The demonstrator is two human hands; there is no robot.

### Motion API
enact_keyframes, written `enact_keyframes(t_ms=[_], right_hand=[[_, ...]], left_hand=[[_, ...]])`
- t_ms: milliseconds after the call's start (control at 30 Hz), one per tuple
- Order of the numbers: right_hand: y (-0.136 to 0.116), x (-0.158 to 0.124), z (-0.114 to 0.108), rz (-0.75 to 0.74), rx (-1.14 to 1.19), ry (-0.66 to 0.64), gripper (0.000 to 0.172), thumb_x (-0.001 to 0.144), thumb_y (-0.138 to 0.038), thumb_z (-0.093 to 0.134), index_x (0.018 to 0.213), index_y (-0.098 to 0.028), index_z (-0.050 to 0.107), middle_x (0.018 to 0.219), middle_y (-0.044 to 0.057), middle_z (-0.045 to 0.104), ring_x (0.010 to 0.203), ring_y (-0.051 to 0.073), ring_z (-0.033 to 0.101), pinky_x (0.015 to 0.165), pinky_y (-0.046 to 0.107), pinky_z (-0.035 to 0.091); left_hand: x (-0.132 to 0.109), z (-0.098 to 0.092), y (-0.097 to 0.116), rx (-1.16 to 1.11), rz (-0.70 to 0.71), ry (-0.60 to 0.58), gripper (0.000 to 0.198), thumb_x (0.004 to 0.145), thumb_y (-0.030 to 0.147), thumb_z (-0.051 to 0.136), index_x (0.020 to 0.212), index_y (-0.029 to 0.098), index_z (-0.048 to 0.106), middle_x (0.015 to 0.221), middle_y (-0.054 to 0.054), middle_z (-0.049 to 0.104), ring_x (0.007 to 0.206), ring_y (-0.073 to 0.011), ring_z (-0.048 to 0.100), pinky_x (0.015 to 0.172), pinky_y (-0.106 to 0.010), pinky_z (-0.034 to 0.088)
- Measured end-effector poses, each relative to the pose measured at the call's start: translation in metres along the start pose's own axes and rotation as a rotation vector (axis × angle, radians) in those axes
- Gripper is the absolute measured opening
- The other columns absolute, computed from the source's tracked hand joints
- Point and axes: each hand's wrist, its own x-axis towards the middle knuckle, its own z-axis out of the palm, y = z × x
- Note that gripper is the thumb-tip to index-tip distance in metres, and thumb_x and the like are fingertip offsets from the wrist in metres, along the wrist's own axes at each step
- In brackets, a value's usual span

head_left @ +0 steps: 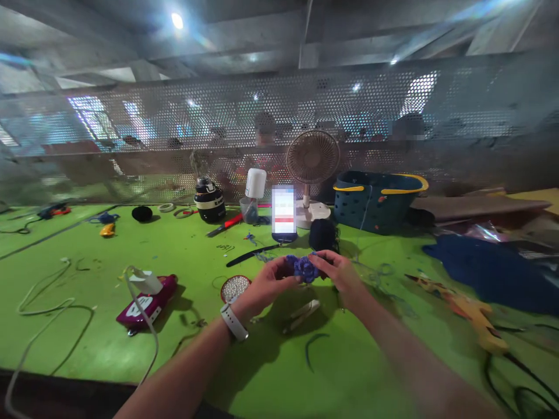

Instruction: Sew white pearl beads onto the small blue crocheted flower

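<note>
Between my two hands is a small purple-blue crocheted flower [307,269], held up over the green table. My left hand [274,279], with a white watch band at the wrist, closes its fingers on the flower's left side. Thumb and fingers of my right hand [337,272] pinch its right edge. Below the hands lies a pale clip-like tool [302,315], and a dark curved strand [311,349] rests nearer to me. A round red-rimmed dish of white beads [236,288] sits just beyond my left wrist.
A lit phone [283,212] stands before a white fan [313,157]; a dark yarn ball [322,234] is beside them. A teal basket [371,201] is at the back right. On the right lies a yellow glue gun [476,314] with its cable; on the left, a maroon power bank [146,305].
</note>
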Motion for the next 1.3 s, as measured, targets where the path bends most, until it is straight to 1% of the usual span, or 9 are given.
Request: enact_keyframes(t_ms=[267, 467, 600, 700, 767, 900, 1033, 1133, 1300], right_hand=[[-0.005, -0.003, 0.002, -0.027, 0.065, 0.044, 0.042, 0.07, -0.059, 0.069, 0.068, -0.017, 0.068, 0.063, 0.002, 0.062, 0.057, 0.013, 0.052, 0.056, 0.027, 0.042], [-0.027, -0.005, -0.008, -0.068, 0.263, 0.21, 0.035, 0.053, -0.047, 0.082, 0.071, -0.019, 0.073, 0.065, 0.002, 0.063, 0.055, 0.012, 0.052, 0.051, 0.024, 0.043], [-0.034, 0.0, -0.018, -0.096, 0.343, 0.294, 0.03, 0.052, -0.039, 0.081, 0.072, -0.019, 0.073, 0.067, 0.001, 0.063, 0.054, 0.009, 0.051, 0.048, 0.021, 0.042], [-0.039, 0.0, -0.022, -0.09, 0.382, 0.312, 0.027, 0.052, -0.035, 0.08, 0.071, -0.018, 0.073, 0.064, 0.0, 0.062, 0.053, 0.008, 0.05, 0.047, 0.019, 0.042], [-0.042, -0.001, -0.025, -0.074, 0.406, 0.312, 0.026, 0.053, -0.034, 0.08, 0.07, -0.018, 0.073, 0.063, -0.001, 0.061, 0.053, 0.007, 0.05, 0.046, 0.017, 0.042], [-0.042, -0.003, -0.033, -0.016, 0.353, 0.213, 0.023, 0.062, -0.034, 0.078, 0.079, -0.018, 0.074, 0.07, 0.0, 0.064, 0.057, 0.008, 0.054, 0.05, 0.018, 0.045], [-0.027, -0.007, -0.026, 0.122, -0.032, -0.06, 0.023, 0.079, -0.037, 0.068, 0.092, -0.02, 0.073, 0.087, 0.006, 0.071, 0.073, 0.016, 0.064, 0.067, 0.029, 0.053], [-0.015, -0.009, -0.012, 0.134, -0.24, -0.237, 0.031, 0.08, -0.042, 0.066, 0.099, -0.018, 0.071, 0.095, 0.007, 0.072, 0.081, 0.019, 0.066, 0.073, 0.033, 0.052], [-0.003, -0.008, 0.002, 0.083, -0.302, -0.241, 0.025, 0.078, -0.036, 0.064, 0.086, -0.013, 0.069, 0.083, 0.006, 0.071, 0.073, 0.017, 0.064, 0.069, 0.03, 0.05]], left_hand=[[-0.002, 0.0, 0.006, -0.195, -0.122, 0.102, 0.028, 0.072, 0.016, 0.072, 0.098, 0.017, 0.063, 0.098, -0.005, 0.066, 0.079, -0.0142, 0.062, 0.076, -0.029, 0.05], [0.001, -0.007, 0.009, -0.286, -0.09, 0.162, 0.033, 0.066, 0.009, 0.072, 0.097, 0.018, 0.065, 0.1, -0.004, 0.068, 0.093, -0.016, 0.062, 0.089, -0.029, 0.045], [0.003, -0.013, 0.002, -0.101, 0.05, 0.115, 0.022, 0.066, 0.01, 0.074, 0.084, 0.019, 0.065, 0.108, -0.005, 0.064, 0.103, -0.0215, 0.058, 0.093, -0.035, 0.043], [0.004, -0.017, -0.005, 0.188, 0.213, 0.104, 0.015, 0.067, 0.006, 0.072, 0.075, 0.019, 0.066, 0.122, -0.007, 0.055, 0.117, -0.0264, 0.048, 0.1, -0.041, 0.037], [0.004, -0.019, -0.009, 0.377, 0.276, 0.109, 0.016, 0.07, 0.004, 0.068, 0.073, 0.019, 0.069, 0.116, -0.007, 0.054, 0.117, -0.0257, 0.046, 0.103, -0.042, 0.033], [0.004, -0.021, -0.01, 0.433, 0.286, 0.143, 0.015, 0.07, 0.005, 0.069, 0.071, 0.02, 0.069, 0.097, -0.005, 0.054, 0.097, -0.0208, 0.052, 0.088, -0.035, 0.042], [0.005, -0.016, -0.006, 0.247, 0.234, 0.203, 0.01, 0.073, 0.013, 0.071, 0.067, 0.02, 0.067, 0.08, -0.002, 0.058, 0.08, -0.0172, 0.054, 0.077, -0.03, 0.043], [0.004, -0.011, -0.003, 0.107, 0.121, 0.223, 0.01, 0.071, 0.022, 0.074, 0.068, 0.018, 0.065, 0.077, -0.002, 0.062, 0.072, -0.0152, 0.055, 0.068, -0.027, 0.044], [-0.003, -0.01, 0.003, -0.003, -0.105, 0.155, 0.015, 0.079, 0.03, 0.064, 0.082, 0.017, 0.066, 0.082, -0.003, 0.065, 0.075, -0.0155, 0.057, 0.066, -0.025, 0.046]])
